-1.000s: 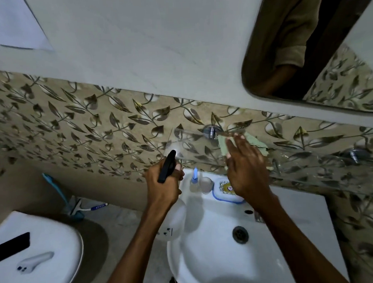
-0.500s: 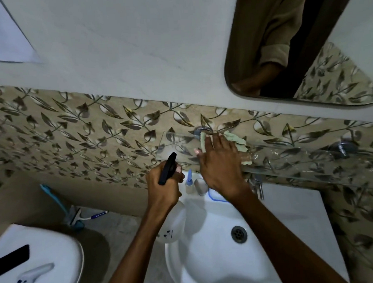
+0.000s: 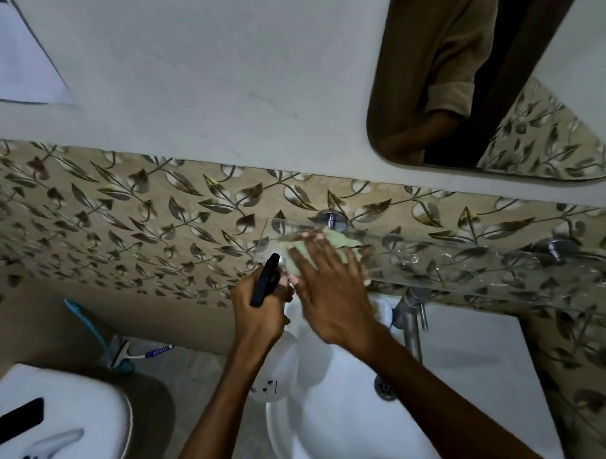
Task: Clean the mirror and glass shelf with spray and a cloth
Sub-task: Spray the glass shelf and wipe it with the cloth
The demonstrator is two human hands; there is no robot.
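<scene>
A clear glass shelf (image 3: 472, 266) runs along the leaf-patterned tiles above the sink, wet with droplets on its right part. My right hand (image 3: 329, 294) lies flat with straight fingers on a pale green cloth (image 3: 334, 243), pressing it onto the shelf's left end. My left hand (image 3: 260, 308) grips a white spray bottle (image 3: 277, 371) by its neck, the black trigger head (image 3: 266, 284) sticking up just left of the cloth. The mirror (image 3: 479, 79) hangs at the upper right and reflects a person's sleeve and arm.
A white sink (image 3: 340, 431) with a metal tap (image 3: 410, 318) sits below the shelf. At the lower left a white toilet lid (image 3: 76, 416) carries a black phone (image 3: 15, 421) and a small white device (image 3: 51, 447). A blue-handled brush (image 3: 139, 353) lies on the floor.
My right hand has slid the cloth leftward along the shelf to its left end, close to the spray head. The left hand keeps its hold on the bottle.
</scene>
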